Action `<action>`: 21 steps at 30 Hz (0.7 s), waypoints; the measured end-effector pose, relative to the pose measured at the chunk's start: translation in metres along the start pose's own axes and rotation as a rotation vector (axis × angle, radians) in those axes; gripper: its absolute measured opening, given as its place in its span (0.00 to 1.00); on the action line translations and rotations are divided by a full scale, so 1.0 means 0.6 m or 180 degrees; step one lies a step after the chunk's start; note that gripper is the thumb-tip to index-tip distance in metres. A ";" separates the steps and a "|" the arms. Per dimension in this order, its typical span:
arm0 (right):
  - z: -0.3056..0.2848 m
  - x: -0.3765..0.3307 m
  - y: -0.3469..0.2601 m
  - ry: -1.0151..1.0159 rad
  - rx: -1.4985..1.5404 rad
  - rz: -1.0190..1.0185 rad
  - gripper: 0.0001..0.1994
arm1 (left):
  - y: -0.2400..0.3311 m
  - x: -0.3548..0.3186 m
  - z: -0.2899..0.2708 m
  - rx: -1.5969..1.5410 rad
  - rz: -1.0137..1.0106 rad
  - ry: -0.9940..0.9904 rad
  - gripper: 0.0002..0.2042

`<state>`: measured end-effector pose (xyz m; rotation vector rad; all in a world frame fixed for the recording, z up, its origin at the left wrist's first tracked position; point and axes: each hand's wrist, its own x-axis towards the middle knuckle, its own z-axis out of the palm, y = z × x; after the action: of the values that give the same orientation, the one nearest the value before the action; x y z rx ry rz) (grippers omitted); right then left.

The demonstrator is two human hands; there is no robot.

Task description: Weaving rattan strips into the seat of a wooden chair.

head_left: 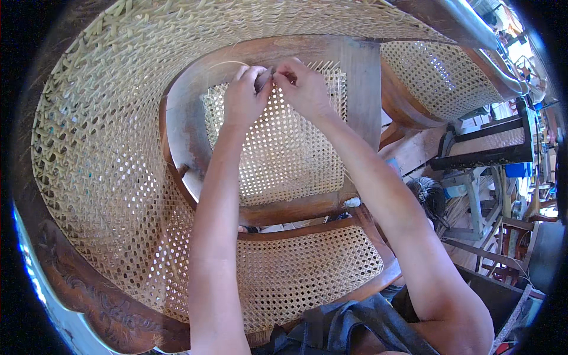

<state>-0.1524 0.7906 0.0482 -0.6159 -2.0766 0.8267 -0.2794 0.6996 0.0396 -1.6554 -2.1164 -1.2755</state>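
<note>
Currently both hands are working at the far edge of a woven cane seat panel [278, 148], set in a dark wooden seat frame [183, 130].

Left hand [244, 97] is sitting fisted at the top rim of the panel, fingers [251, 74] curled in tight and pinching something small and dark between thumb and forefinger; can't tell what it is. A thin cane strand [228, 63] is arcing out from that hand over the frame's far rail.

Right hand [305, 89] is pressing in just beside the left, the two nearly touching. Its fingers [289, 74] are closed to a pinch at the same spot on the weave edge; whether they are gripping the strand or only the dark bit is not clear.

Panel weave is open hexagonal mesh, pale straw colour, filling the frame opening below the hands. Near the top right corner of the opening the strands are looking looser and more vertical.

Around it: a large curved cane chair back [94, 154] is wrapping the left and top of the view, and a second cane panel [307, 266] is lying nearest the person, below the seat. Another caned chair [441, 74] is standing at upper right, workshop clutter beyond it. Dark cloth [337, 325] is bunching at the bottom edge.
</note>
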 end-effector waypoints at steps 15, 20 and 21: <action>-0.021 0.031 0.000 -0.0851 -0.1253 -0.1119 0.07 | -0.001 -0.035 0.027 -0.0776 -0.0636 0.0804 0.08; -0.012 0.041 -0.020 -0.1320 -0.1949 -0.1044 0.11 | -0.005 -0.036 0.027 -0.0777 -0.0592 0.0823 0.07; -0.011 0.044 -0.022 -0.1424 -0.2042 -0.0927 0.11 | -0.005 -0.036 0.027 -0.0810 -0.0604 0.0779 0.07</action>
<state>-0.1640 0.8018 0.0739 -0.4579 -2.7851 0.1126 -0.2681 0.6952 0.0150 -1.3196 -2.0701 -1.7694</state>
